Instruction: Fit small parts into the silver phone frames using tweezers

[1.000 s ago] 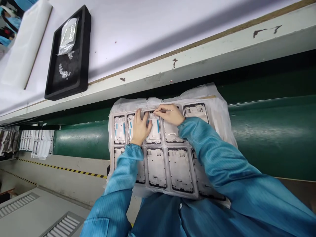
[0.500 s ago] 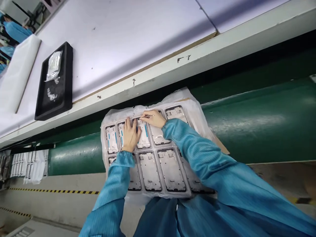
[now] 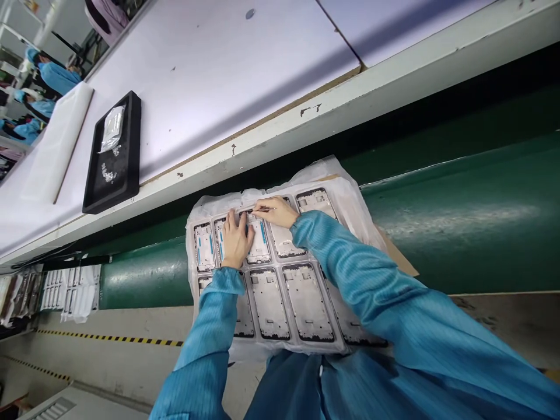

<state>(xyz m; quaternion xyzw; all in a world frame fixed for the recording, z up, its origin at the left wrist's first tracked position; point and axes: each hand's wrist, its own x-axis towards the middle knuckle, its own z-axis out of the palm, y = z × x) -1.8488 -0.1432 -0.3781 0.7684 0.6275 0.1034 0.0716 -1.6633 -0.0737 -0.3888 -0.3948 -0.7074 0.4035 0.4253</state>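
Note:
A plastic tray (image 3: 280, 263) holds two rows of phone frames, with thin white sheeting around its edges. My left hand (image 3: 237, 238) lies over the upper row with its fingers spread, touching a phone frame (image 3: 259, 248) that has a blue strip along its side. In my right hand (image 3: 276, 211) the fingers pinch a pair of tweezers (image 3: 261, 210), whose tip reaches the top edge of that same frame. The tip's contact point is too small to make out. Other frames in the lower row, such as one phone frame (image 3: 308, 303), show no blue strips.
The tray rests on a green conveyor belt (image 3: 446, 227) beside a raised white table (image 3: 219, 81). On the table are a black tray (image 3: 111, 192) with a clear bag and a white foam roll (image 3: 61, 146). More trays (image 3: 72, 286) lie leftward; people in blue sit far left.
The whole view has shifted, so most things appear slightly further right. Both hands stay at the same phone frame, and the tweezers remain in my right hand at its top edge.

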